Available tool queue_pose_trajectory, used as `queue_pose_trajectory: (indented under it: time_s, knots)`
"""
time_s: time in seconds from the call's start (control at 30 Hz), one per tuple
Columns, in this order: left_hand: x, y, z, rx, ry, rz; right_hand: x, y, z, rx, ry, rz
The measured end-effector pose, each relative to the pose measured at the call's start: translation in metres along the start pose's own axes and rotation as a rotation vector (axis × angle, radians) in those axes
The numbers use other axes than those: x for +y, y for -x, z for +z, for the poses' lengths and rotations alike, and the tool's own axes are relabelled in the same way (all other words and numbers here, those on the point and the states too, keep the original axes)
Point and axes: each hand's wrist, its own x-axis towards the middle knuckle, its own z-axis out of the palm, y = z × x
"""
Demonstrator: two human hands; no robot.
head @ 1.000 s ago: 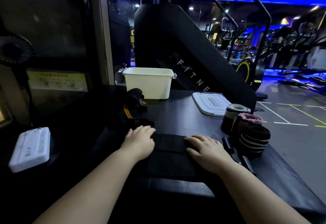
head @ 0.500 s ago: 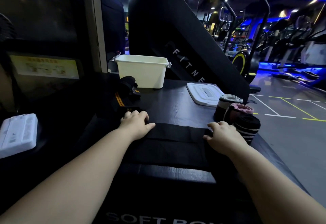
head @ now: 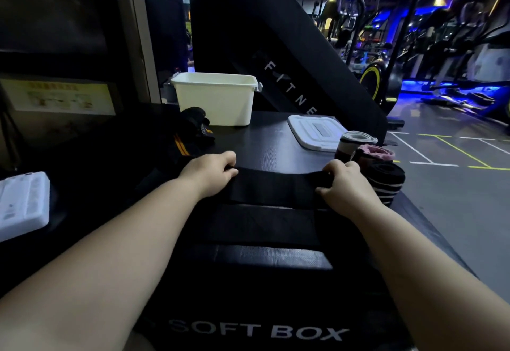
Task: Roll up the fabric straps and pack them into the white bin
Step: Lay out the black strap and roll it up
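A wide black fabric strap [head: 273, 189] lies across the top of the black soft box [head: 259, 331]. My left hand [head: 212, 175] pinches its far left corner and my right hand [head: 340, 182] pinches its far right corner, lifting the far edge slightly. The white bin [head: 218, 102] stands open at the back of the box top. Three rolled straps sit to the right: a grey one [head: 356, 142], a pink-topped one [head: 376, 154] and a black striped one [head: 386, 182]. More dark straps with orange stripes [head: 190, 135] lie heaped left of the bin.
The bin's white lid [head: 317, 132] lies flat right of the bin. A white flat device [head: 22, 204] rests at the far left. A large black fitness machine [head: 276, 47] rises behind the box. The gym floor drops away on the right.
Both hands have gone from resting on the strap to pinching its far corners. My right hand slid out to the strap's right end. The camera moved nearer and tilted down.
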Motion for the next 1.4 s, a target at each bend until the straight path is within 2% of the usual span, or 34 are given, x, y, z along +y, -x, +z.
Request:
queue_pose_trajectory:
  time_s: [0.27,0.47,0.67,1.07,1.3,1.4]
  knots:
    - [0.005,0.0,-0.031,-0.03,-0.025,0.027,0.004,0.0,-0.006,0.039,-0.124,-0.004]
    - [0.012,0.009,-0.04,-0.142,-0.045,0.04,0.01,0.011,-0.011,0.021,-0.112,-0.042]
    - [0.008,0.029,-0.018,-0.238,-0.062,0.037,0.022,0.032,-0.011,-0.022,-0.06,-0.078]
    - [0.006,0.052,0.004,-0.162,-0.066,-0.029,0.042,0.052,-0.008,-0.02,-0.017,-0.147]
    - [0.01,0.062,0.015,-0.047,-0.061,0.059,0.056,0.056,-0.007,-0.028,-0.082,-0.174]
    - [0.009,0.063,0.017,-0.071,-0.046,0.045,0.057,0.059,-0.005,-0.016,-0.114,-0.19]
